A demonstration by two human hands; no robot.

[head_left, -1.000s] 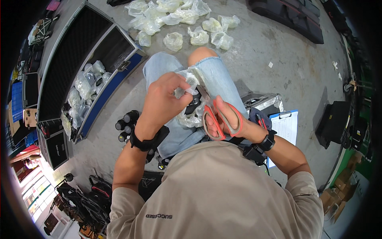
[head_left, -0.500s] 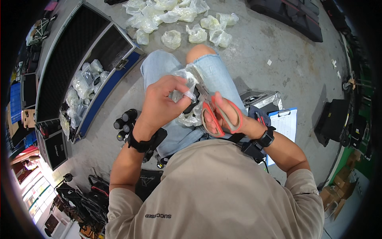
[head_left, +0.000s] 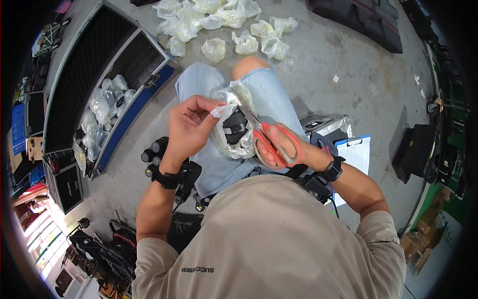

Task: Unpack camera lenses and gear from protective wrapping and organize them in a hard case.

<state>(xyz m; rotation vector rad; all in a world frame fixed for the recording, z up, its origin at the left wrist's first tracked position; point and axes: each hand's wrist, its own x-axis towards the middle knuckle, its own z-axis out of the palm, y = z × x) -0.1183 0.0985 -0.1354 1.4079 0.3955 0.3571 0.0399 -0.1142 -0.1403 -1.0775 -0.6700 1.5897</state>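
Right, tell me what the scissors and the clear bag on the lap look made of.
Scissors: blades look like metal, grey with a sheen; handles probably smooth plastic, red with grey inner rims. Bag: likely thin plastic film, glossy, judging by crinkles and highlights.

Left hand (head_left: 191,124) drawn back leftward, plastic flap (head_left: 223,111) pulled along with it; black object (head_left: 235,127) in clear bag (head_left: 241,151) exposed more fully; red-handled scissors (head_left: 272,145) closed further.

One pair of scissors (head_left: 260,132), one bag (head_left: 241,150) on the lap (head_left: 280,102), one clipboard (head_left: 356,153)
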